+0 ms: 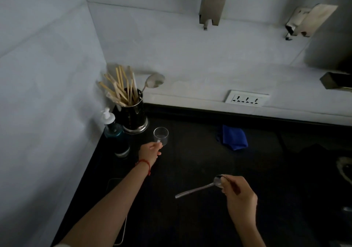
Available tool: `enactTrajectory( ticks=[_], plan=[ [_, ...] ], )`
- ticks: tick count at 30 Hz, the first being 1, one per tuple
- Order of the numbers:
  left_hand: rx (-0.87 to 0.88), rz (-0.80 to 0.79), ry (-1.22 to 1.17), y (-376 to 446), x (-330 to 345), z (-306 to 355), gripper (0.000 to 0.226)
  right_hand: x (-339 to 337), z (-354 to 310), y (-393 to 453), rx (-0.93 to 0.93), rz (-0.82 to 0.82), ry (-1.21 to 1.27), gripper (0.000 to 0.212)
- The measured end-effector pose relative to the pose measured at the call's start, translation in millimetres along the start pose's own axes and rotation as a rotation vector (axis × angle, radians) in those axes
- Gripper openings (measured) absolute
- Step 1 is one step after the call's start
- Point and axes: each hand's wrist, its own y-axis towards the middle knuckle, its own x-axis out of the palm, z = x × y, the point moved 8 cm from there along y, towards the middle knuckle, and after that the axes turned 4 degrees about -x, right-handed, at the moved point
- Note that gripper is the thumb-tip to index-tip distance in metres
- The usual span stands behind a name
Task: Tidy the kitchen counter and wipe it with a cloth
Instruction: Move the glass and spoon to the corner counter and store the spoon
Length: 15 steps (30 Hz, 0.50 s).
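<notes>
A small clear glass [161, 135] stands on the black counter [200, 157] near the back left corner. My left hand [150, 151] touches its lower near side with the fingertips; whether it grips the glass I cannot tell. My right hand [238, 193] holds a metal spoon [198, 188] by its bowl, above the counter's middle, handle pointing left. A crumpled blue cloth [232, 137] lies on the counter towards the back wall, to the right of the glass.
A steel utensil holder [133, 117] with several wooden sticks and a spoon stands in the corner. A pump soap bottle [112, 127] and a dark jar [122, 147] sit beside it. A wall socket [246, 98] is behind. A metal rim [123, 231] lies bottom left.
</notes>
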Motion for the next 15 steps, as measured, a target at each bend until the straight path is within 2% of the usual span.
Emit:
enactTrajectory(
  ticks=[15],
  plan=[
    [0.009,-0.001,0.035,45.7,30.2,17.6,0.024,4.3,15.3,22.5,-0.048,0.017,-0.084,0.036]
  ],
)
